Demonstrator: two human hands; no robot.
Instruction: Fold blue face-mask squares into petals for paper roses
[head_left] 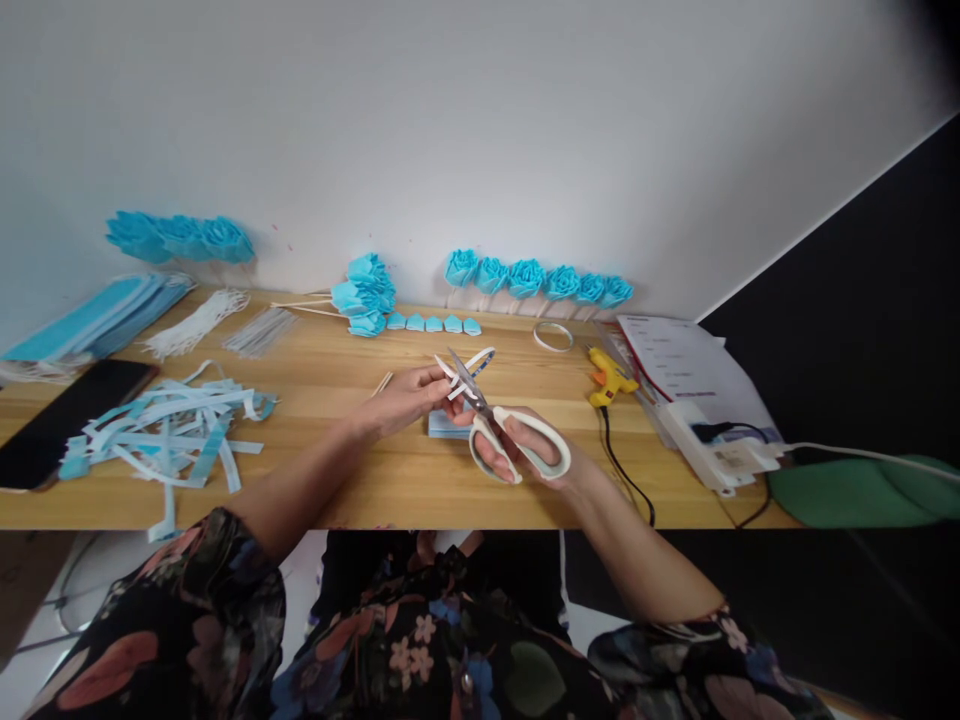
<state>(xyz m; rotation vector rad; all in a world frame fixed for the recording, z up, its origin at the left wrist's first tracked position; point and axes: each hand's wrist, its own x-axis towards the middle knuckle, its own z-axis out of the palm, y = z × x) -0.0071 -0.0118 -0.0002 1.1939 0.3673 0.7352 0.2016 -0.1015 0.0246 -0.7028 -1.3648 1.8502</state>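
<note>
My right hand point(525, 450) grips a pair of white-handled scissors point(510, 432), fingers through the loops, blades pointing up and left. My left hand point(409, 395) pinches a narrow white and blue strip point(472, 362) that loops across the blades. Both hands hover over the middle of the wooden table point(360, 480), just above a small pale blue stack point(444, 426) lying flat.
A heap of cut blue and white strips point(169, 425) and a black phone point(64, 415) lie at left. Blue paper roses point(536, 278) line the wall, small folded petals point(433, 323) before them. A yellow glue gun point(609, 378), papers point(686, 365) and a power strip point(712, 450) sit at right.
</note>
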